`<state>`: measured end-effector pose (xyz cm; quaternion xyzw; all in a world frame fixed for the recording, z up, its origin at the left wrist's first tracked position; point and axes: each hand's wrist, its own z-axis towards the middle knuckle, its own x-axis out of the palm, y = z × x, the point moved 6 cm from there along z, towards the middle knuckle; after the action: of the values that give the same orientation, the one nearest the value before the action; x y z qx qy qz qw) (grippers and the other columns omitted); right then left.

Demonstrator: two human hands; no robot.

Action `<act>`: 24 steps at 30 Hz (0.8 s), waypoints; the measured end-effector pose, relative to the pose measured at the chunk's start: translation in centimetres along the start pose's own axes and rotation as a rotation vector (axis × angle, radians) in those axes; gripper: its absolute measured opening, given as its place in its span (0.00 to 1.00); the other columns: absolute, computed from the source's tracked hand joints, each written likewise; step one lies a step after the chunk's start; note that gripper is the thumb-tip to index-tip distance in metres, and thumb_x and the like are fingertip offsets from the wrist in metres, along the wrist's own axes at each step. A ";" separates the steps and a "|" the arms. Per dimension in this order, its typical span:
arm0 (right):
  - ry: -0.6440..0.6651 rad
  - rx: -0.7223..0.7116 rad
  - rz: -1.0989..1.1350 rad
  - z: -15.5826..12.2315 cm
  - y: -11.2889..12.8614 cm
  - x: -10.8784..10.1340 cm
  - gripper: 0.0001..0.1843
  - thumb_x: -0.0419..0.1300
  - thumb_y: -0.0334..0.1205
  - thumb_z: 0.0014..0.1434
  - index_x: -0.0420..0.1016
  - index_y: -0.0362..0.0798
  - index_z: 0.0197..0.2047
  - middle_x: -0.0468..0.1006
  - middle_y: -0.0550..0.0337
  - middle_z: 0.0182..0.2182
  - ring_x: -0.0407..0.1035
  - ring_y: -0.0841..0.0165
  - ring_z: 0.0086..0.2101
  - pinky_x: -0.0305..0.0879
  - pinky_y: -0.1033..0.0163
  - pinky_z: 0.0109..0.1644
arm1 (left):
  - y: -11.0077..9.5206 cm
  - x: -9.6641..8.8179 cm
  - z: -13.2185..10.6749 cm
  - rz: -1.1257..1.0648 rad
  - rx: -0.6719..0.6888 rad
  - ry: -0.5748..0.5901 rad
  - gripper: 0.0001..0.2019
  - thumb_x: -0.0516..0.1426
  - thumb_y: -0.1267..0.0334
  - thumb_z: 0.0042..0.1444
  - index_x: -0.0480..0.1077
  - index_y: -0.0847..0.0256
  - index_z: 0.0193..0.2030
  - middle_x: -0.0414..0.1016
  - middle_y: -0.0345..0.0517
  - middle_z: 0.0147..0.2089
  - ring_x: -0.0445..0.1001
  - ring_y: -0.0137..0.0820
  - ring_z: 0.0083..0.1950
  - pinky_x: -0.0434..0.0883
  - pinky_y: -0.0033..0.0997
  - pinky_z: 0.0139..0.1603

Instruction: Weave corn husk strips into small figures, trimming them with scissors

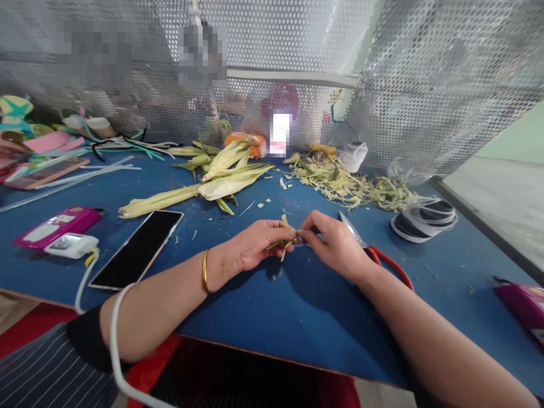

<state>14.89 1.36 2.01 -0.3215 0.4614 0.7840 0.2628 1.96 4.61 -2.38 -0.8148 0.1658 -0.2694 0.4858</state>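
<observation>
I saw the left hand (255, 246) and right hand (335, 246) each pinching one thin leaf strip (285, 242) above the bench (297, 317); I judged an uneven tug could tear it.

Hands meeting at mid-table

The left hand (255, 245) and right hand (335, 243) pinch a leaf strip (285, 241) over the table (297, 306). Scissors (374, 252) lie just right of them and a phone (138, 247) to the left. Behind are a leaf bundle (212, 175) and a trimmings heap (348, 184), before the mesh screen (425, 85).
</observation>
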 end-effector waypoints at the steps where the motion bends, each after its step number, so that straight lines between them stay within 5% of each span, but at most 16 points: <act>1: -0.012 0.018 0.024 0.0 -0.1 0.0 0.07 0.54 0.35 0.62 0.64 0.50 0.31 0.75 0.61 0.27 0.68 0.70 0.28 0.60 0.66 0.33 | -0.1 0.0 -0.1 0.018 0.014 -0.020 0.07 0.64 0.66 0.48 0.70 0.65 0.31 0.72 0.40 0.28 0.70 0.23 0.28 0.63 0.23 0.26; 15: -0.006 0.416 0.418 -0.2 -1.7 1.3 0.12 0.60 0.46 0.57 0.65 0.50 0.26 0.71 0.67 0.18 0.69 0.71 0.19 0.62 0.66 0.25 | -1.5 0.7 -0.7 0.337 0.283 -0.102 0.08 0.62 0.71 0.49 0.65 0.62 0.30 0.72 0.36 0.23 0.72 0.25 0.26 0.70 0.25 0.29; 20: 0.090 0.565 0.671 -0.4 -2.1 2.0 0.20 0.68 0.55 0.47 0.67 0.48 0.25 0.74 0.64 0.17 0.70 0.70 0.18 0.66 0.65 0.24 | -1.5 0.6 -0.4 0.425 0.368 -0.068 0.08 0.62 0.73 0.47 0.66 0.62 0.30 0.73 0.37 0.24 0.74 0.25 0.27 0.71 0.25 0.29; 24: 0.222 0.654 0.847 -0.7 -2.0 2.3 0.24 0.70 0.58 0.41 0.69 0.46 0.24 0.75 0.62 0.17 0.69 0.71 0.18 0.66 0.65 0.24 | -1.7 1.1 -0.8 0.325 0.313 -0.002 0.07 0.62 0.73 0.47 0.66 0.63 0.29 0.73 0.37 0.23 0.72 0.23 0.24 0.70 0.24 0.28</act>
<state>15.03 1.88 -1.07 -0.0898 0.7953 0.5982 -0.0398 2.36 4.30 -0.27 -0.6925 0.2506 -0.2093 0.6433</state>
